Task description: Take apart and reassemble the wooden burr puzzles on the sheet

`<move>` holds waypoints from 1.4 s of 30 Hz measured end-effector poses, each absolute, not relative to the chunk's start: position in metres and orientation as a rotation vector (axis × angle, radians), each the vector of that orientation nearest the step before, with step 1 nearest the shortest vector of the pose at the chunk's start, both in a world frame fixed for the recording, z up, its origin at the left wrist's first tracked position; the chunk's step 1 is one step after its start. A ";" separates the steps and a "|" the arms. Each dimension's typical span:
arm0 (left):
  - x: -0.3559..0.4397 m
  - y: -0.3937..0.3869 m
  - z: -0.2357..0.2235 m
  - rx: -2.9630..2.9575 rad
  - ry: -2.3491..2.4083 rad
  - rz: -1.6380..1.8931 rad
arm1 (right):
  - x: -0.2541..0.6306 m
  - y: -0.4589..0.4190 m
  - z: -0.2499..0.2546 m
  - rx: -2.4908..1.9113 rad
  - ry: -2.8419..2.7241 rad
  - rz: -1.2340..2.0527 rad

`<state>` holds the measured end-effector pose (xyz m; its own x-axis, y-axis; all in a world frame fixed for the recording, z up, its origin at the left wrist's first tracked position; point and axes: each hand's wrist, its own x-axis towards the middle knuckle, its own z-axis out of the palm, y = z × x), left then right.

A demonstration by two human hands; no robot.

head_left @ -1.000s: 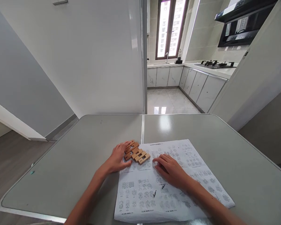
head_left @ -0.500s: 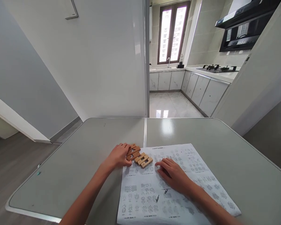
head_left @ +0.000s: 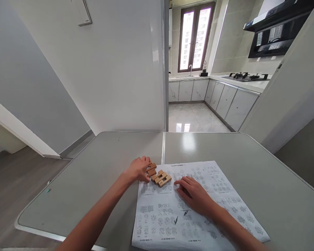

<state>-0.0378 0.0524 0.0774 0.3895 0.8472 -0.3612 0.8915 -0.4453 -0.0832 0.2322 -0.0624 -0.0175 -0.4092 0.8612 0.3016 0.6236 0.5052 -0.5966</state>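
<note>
My left hand (head_left: 139, 169) curls over the left side of several reddish-brown notched wooden puzzle pieces (head_left: 151, 169). Its thumb is at their near end and its fingers at their far end, hiding part of them. Touching or very close on the right lie several paler notched wooden pieces (head_left: 161, 178), side by side at a slant. My right hand (head_left: 192, 192) rests on the printed sheet (head_left: 167, 209), fingers loosely stretched and nothing in them; its fingertips are just right of the pale pieces.
The large sheet bears rows of small diagrams and some dark pen marks. It lies on a grey-green table (head_left: 115, 150) with a light rim and a centre seam. A small teal bit (head_left: 48, 190) is near the left edge. Beyond are a white wall and a kitchen.
My left hand has shifted a little right and away from me, covering more of the brown pieces. The right hand and the pale pieces keep their places; the view has turned slightly.
</note>
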 end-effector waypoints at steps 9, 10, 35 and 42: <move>-0.036 0.084 0.070 2.379 1.707 -0.671 | 0.233 -0.061 -0.021 -1.235 -2.138 0.584; -0.037 0.088 0.070 2.363 1.728 -0.674 | 0.232 -0.061 -0.020 -1.236 -2.135 0.588; -0.074 0.082 0.079 2.250 1.669 -0.523 | 0.234 -0.060 -0.018 -1.203 -2.144 0.573; -0.071 0.077 0.080 2.297 1.642 -0.518 | 0.233 -0.061 -0.017 -1.203 -2.147 0.552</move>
<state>-0.0715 0.0769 0.0798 0.2935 0.8503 -0.4368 0.9470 -0.3209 0.0117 0.2334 -0.0607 -0.0166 -0.4017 0.8638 0.3042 0.6099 0.5001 -0.6148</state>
